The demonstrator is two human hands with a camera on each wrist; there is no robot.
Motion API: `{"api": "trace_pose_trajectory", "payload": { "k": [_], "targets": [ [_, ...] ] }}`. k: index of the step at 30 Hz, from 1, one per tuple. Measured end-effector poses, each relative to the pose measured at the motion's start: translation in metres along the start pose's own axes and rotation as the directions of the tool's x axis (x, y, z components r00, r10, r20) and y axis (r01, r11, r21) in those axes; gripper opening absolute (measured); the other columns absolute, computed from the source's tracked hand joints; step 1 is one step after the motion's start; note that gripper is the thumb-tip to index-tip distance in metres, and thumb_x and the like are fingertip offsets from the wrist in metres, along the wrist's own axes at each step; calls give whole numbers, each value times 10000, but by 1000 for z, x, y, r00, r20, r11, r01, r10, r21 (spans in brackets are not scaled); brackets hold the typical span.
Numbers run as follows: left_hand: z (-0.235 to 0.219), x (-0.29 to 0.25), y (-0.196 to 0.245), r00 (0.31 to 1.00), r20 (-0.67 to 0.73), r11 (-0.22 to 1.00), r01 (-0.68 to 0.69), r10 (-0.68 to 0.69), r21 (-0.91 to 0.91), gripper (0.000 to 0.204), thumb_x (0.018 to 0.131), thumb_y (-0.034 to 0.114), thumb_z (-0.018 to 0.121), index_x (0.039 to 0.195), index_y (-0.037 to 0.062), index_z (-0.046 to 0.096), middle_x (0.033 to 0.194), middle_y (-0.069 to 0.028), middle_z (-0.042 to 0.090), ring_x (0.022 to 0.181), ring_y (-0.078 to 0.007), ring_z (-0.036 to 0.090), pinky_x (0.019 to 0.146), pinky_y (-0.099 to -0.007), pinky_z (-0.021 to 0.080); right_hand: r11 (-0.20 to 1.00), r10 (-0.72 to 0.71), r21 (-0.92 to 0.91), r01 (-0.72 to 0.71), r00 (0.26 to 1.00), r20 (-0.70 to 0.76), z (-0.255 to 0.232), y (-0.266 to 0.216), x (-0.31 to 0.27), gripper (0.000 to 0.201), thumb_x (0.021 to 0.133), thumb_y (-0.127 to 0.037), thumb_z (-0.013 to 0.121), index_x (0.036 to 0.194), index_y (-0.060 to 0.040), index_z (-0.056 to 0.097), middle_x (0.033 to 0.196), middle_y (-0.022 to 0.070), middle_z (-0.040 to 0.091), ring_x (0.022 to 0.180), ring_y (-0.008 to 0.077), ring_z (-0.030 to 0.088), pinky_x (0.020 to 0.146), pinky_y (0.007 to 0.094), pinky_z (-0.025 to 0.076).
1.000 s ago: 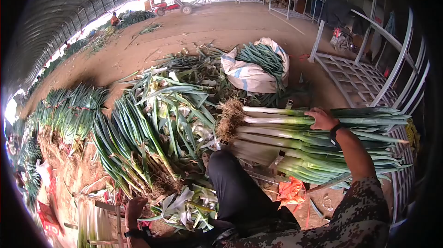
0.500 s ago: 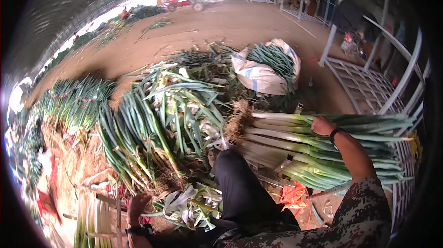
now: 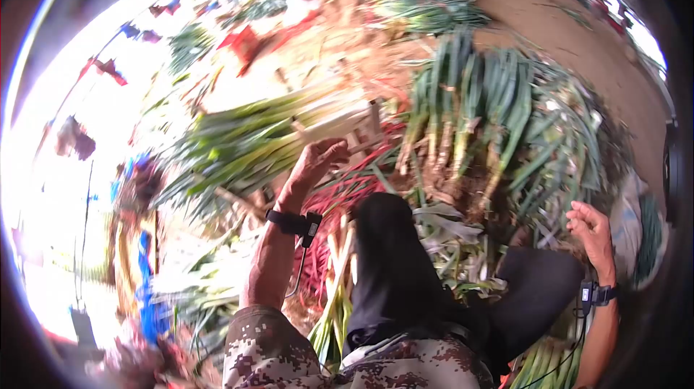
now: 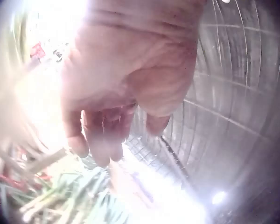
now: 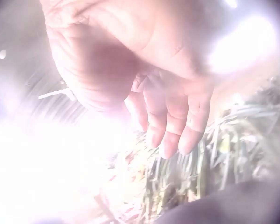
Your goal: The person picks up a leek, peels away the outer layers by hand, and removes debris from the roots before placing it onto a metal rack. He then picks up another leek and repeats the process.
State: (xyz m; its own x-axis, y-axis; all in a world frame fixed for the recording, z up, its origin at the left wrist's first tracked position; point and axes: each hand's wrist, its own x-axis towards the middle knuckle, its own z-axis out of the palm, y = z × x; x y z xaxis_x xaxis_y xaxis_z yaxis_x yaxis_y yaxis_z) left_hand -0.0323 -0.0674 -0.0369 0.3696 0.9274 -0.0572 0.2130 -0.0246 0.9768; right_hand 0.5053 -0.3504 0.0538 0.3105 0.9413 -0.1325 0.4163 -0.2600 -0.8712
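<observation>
Taking the person's dark-trousered knee (image 3: 383, 244) as the marker, the bundle of trimmed leeks (image 3: 253, 136) lies up and to the left of it, white stalks pointing toward the knee and green tops fanning away into the glare. The left hand (image 3: 318, 161) is raised just above and left of the knee, right beside the white ends of that bundle, fingers loosely bent and holding nothing; whether it touches the stalks is not clear in the blur. The left wrist view shows the same hand (image 4: 116, 88) with fingers hanging relaxed and nothing between them. A black wrist strap (image 3: 293, 223) sits on that forearm, left of the knee. Straight above and to the right of the knee stands a heap of untrimmed leeks (image 3: 499, 107), roots down and leaves spreading upward, with pale peeled leaves (image 3: 448, 233) lying just right of the knee. Farthest right of the knee, the right hand (image 3: 593, 230) hangs in the air beside that heap, fingers loosely curled and empty; the right wrist view shows this hand (image 5: 144, 70) relaxed above blurred green stalks
</observation>
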Motion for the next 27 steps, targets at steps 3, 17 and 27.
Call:
{"api": "trace_pose_trajectory", "payload": {
  "k": [3,17,27],
  "targets": [
    [-45,-67,-97,982,-164,989,112,-94,100,424,1001,384,598,1134,-9,680,881,-64,722,804,-126,661,739,-297,531,1000,-8,32,2,983,184,47,-10,32,479,908,-207,709,1299,41,586,1052,86,683,852,131,640,777,269,516],
    [99,-281,-322,720,-444,607,692,-534,392,330,785,383,702,925,88,748,922,-195,709,880,-404,682,789,-492,555,995,102,-54,-87,892,440,123,-7,50,477,929,-266,713,1242,79,611,1036,122,713,853,142,671,772,268,539],
    [112,-293,-320,537,-498,355,836,-681,418,420,886,393,529,1078,44,664,1159,-232,673,1110,-412,638,930,-629,430,992,117,-101,-80,888,445,132,-7,44,371,918,-147,687,1189,101,632,1007,127,727,906,145,681,833,284,533]
  ]
}}
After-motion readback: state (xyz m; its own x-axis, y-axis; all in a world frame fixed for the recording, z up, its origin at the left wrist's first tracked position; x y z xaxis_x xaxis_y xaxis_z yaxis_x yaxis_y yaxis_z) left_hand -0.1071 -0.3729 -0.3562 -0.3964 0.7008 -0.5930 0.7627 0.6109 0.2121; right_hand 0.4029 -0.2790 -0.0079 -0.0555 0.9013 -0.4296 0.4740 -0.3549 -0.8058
